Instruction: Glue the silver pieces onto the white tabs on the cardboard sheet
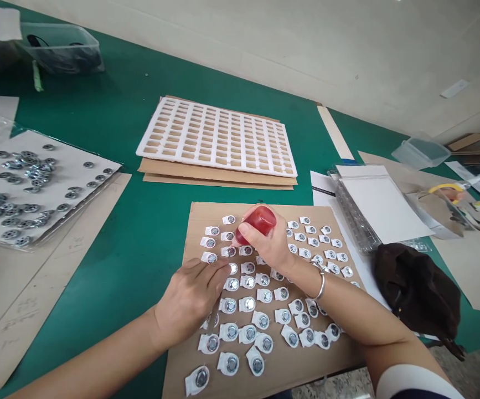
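Observation:
My right hand is wrapped round a red squeeze bottle, tilted with its lower end down over the upper part of a cardboard sheet. My left hand is closed, fingertips at the left-hand columns of small parts. From under its palm sticks a slim metal tool that looks like tweezers; its tip is hidden. Across the cardboard lie many white tabs with round silvery metal discs, such as the one at the front. The bottle's nozzle is hidden by my fingers.
Beyond the cardboard, a white grid tray rests on cardboard sheets. Loose metal discs lie on a white board at left. A clear plastic box stands at the back left. A dark pouch and white cards are at right.

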`<state>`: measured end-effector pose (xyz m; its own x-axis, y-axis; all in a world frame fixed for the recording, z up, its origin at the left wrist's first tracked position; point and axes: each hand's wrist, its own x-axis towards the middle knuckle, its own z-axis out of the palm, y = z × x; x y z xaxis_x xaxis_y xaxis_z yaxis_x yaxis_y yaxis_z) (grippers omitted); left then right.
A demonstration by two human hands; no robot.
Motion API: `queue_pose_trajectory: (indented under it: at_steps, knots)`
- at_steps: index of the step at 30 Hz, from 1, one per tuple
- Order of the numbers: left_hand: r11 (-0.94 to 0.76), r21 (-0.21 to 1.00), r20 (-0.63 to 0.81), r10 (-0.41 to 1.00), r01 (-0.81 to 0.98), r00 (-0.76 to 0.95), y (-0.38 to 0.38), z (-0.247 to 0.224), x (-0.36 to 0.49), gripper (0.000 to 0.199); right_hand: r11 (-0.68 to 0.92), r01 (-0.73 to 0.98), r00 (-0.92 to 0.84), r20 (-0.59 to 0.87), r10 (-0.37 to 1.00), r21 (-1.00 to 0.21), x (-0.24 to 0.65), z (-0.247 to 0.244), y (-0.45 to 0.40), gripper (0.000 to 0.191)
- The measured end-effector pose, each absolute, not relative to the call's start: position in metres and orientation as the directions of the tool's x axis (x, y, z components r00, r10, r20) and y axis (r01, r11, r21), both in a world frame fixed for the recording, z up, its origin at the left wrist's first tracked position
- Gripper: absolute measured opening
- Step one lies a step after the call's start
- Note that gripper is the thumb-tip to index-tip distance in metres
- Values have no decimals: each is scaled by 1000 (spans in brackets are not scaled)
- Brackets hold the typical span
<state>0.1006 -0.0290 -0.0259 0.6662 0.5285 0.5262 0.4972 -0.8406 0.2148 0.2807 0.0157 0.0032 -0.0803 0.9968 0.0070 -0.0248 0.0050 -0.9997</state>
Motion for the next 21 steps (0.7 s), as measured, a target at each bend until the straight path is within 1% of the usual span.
queue_pose_trajectory:
  at_steps: [3,5,9,13,16,21]
  knots:
    - [-844,198,521,522,499,675,-29,-25,102,21,13,-9,-105,13,994,-1000,282,1,16,20]
    - [-848,164,516,508,503,689,-29,-23,103,22,33,34,-117,29,993,-999,284,-1,16,20]
    - [-860,55,509,461,507,727,-31,-21,108,24,131,187,-112,112,987,-974,288,-5,16,24]
    - [-852,-5,500,452,524,739,-33,-21,112,27,241,292,-143,206,968,-926,286,-7,16,26]
    - [-851,-39,492,440,524,751,-34,-21,113,27,326,330,-171,283,944,-886,283,-8,16,25]
    - [-839,-55,481,453,541,751,-35,-23,112,26,382,352,-198,331,923,-854,280,-8,14,25]
